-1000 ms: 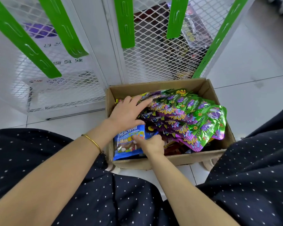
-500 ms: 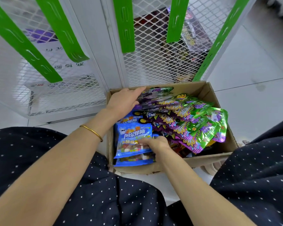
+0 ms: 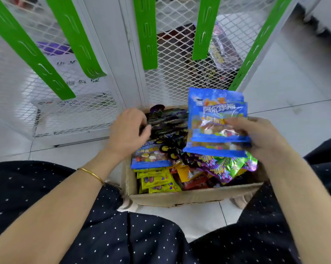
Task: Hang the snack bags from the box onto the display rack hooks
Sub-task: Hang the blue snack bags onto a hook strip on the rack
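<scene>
Near, on pale floor tiles (image 3: 199, 220) between knees in dark dotted cloth (image 3: 46, 191): brown cardboard box (image 3: 189, 196), with yellow flat packets (image 3: 155, 180) near left and green-purple foil bags (image 3: 223, 166) right. Above its right side, right hand (image 3: 263, 141) gripping blue plastic snack bags (image 3: 216, 121), upright and clear of the box. At far left, left hand (image 3: 126, 130), fingers curled onto dark purple foil bags (image 3: 168, 121) inside. Beyond, white mesh display rack (image 3: 172, 77) with green strips (image 3: 145, 33).
</scene>
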Tool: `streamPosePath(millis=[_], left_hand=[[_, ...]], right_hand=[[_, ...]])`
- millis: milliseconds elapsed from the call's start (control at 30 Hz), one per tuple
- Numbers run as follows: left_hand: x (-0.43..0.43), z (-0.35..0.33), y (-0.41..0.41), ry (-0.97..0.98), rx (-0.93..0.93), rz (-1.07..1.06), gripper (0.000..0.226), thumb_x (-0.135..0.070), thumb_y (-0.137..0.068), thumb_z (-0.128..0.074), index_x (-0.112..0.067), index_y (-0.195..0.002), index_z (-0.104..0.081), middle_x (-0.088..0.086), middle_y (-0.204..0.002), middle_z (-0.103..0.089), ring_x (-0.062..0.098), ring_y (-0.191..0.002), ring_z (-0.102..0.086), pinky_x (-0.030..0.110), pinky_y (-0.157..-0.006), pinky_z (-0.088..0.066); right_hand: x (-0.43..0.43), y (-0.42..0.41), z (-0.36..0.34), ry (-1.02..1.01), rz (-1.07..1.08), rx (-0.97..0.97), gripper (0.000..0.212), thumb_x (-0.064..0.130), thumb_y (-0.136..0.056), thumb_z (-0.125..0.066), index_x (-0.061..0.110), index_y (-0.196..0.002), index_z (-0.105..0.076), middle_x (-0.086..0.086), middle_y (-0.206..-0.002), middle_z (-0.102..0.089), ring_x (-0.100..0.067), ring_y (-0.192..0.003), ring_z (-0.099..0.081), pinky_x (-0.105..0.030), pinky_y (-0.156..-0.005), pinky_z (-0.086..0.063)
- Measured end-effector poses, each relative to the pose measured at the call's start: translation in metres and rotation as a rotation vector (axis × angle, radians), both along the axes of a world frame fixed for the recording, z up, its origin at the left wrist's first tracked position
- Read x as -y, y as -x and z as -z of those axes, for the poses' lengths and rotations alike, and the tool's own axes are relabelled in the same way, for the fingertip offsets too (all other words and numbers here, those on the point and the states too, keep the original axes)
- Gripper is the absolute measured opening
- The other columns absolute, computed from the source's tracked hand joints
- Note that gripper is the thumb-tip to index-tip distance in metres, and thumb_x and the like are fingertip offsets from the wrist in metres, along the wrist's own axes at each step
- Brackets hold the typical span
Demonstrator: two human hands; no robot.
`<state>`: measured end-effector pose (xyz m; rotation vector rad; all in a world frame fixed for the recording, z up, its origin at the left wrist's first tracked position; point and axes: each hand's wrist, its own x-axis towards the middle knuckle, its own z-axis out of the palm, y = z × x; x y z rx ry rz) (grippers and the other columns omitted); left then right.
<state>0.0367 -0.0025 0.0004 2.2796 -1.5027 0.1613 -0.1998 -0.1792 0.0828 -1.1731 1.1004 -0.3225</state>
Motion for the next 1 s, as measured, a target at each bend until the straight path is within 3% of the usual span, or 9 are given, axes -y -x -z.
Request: streamPosePath(millis=[100, 200, 267, 333, 467, 567, 733, 867, 1000], left_hand=[[-0.016, 0.026, 0.019, -0.31, 0.055, 0.194, 0.05, -0.057, -0.081, -0.035, -0.013, -0.076, -0.057, 0.007, -0.079, -0.057, 0.03, -0.079, -0.058, 0.038, -0.058, -0.045], [-0.02, 0.057, 0.026, -0.738, 0.048, 0.146, 0.072, -0.064, -0.078, -0.054, -0.007, -0.121, -0.047, 0.015, -0.13, -0.046, 0.031, -0.123, -0.042, 0.041, -0.093, -0.042], [-0.018, 0.068, 0.03, -0.86, 0.122, 0.119, 0.092, -0.062, -0.074, -0.063, -0.008, -0.139, -0.027, 0.016, -0.148, -0.025, 0.031, -0.138, -0.024, 0.039, -0.105, -0.033], [-0.013, 0.072, 0.031, -0.875, 0.163, 0.084, 0.098, -0.056, -0.073, -0.068, -0.009, -0.144, -0.018, 0.015, -0.152, -0.019, 0.031, -0.139, -0.022, 0.038, -0.107, -0.032], [-0.008, 0.069, 0.025, -0.872, 0.126, 0.047, 0.067, -0.03, -0.083, -0.066, -0.01, -0.135, -0.03, 0.01, -0.132, -0.048, 0.026, -0.119, -0.048, 0.037, -0.088, -0.046], [-0.013, 0.058, 0.022, -0.869, 0.088, 0.045, 0.041, -0.015, -0.087, -0.057, -0.009, -0.124, -0.04, 0.011, -0.115, -0.059, 0.029, -0.105, -0.056, 0.039, -0.079, -0.048], [-0.025, 0.034, 0.034, -0.878, 0.152, 0.124, 0.035, -0.017, -0.092, -0.048, -0.014, -0.126, -0.042, 0.009, -0.111, -0.063, 0.031, -0.101, -0.06, 0.036, -0.072, -0.045], [-0.029, 0.004, 0.041, -0.841, 0.108, 0.121, 0.031, -0.03, -0.09, -0.053, -0.017, -0.118, -0.046, 0.007, -0.11, -0.064, 0.03, -0.1, -0.061, 0.035, -0.069, -0.045], [-0.024, -0.03, 0.047, -0.789, -0.071, 0.096, 0.028, -0.021, -0.086, -0.056, -0.018, -0.114, -0.053, 0.005, -0.106, -0.065, 0.026, -0.098, -0.06, 0.03, -0.064, -0.038]], right_hand=[[0.012, -0.014, 0.028, 0.191, 0.034, -0.093, 0.017, 0.013, -0.077, -0.073, 0.007, -0.09, -0.064, -0.003, -0.063, -0.068, -0.012, -0.045, -0.062, -0.029, -0.044, -0.054], [0.018, -0.016, 0.06, 0.297, 0.024, -0.193, 0.017, 0.018, -0.073, -0.077, 0.011, -0.084, -0.066, -0.013, -0.086, -0.07, -0.029, -0.073, -0.067, -0.047, -0.074, -0.057], [0.02, -0.012, 0.072, 0.295, 0.033, -0.227, 0.023, 0.023, -0.074, -0.076, 0.01, -0.091, -0.066, -0.015, -0.092, -0.069, -0.032, -0.083, -0.066, -0.045, -0.078, -0.054], [0.021, -0.007, 0.078, 0.283, 0.056, -0.238, 0.032, 0.025, -0.076, -0.074, 0.006, -0.1, -0.064, -0.015, -0.097, -0.068, -0.031, -0.083, -0.064, -0.038, -0.071, -0.049], [0.02, -0.003, 0.08, 0.286, 0.081, -0.213, 0.033, 0.027, -0.08, -0.071, 0.008, -0.106, -0.061, -0.007, -0.093, -0.064, -0.018, -0.073, -0.057, -0.025, -0.058, -0.04], [0.016, -0.003, 0.078, 0.313, 0.083, -0.176, 0.03, 0.025, -0.081, -0.07, 0.009, -0.105, -0.061, -0.006, -0.094, -0.065, -0.021, -0.08, -0.061, -0.029, -0.068, -0.044], [0.011, 0.001, 0.071, 0.318, 0.067, -0.094, 0.011, 0.019, -0.084, -0.068, 0.02, -0.086, -0.057, 0.005, -0.081, -0.062, -0.011, -0.072, -0.059, -0.028, -0.069, -0.044], [0.012, 0.002, 0.068, 0.268, 0.088, -0.063, 0.014, 0.02, -0.085, -0.067, 0.016, -0.093, -0.056, 0.005, -0.078, -0.061, -0.009, -0.066, -0.058, -0.022, -0.055, -0.044], [0.019, 0.009, 0.065, 0.184, 0.111, -0.045, 0.017, 0.021, -0.085, -0.067, 0.013, -0.096, -0.057, 0.003, -0.072, -0.06, -0.013, -0.061, -0.058, -0.017, -0.043, -0.045]])
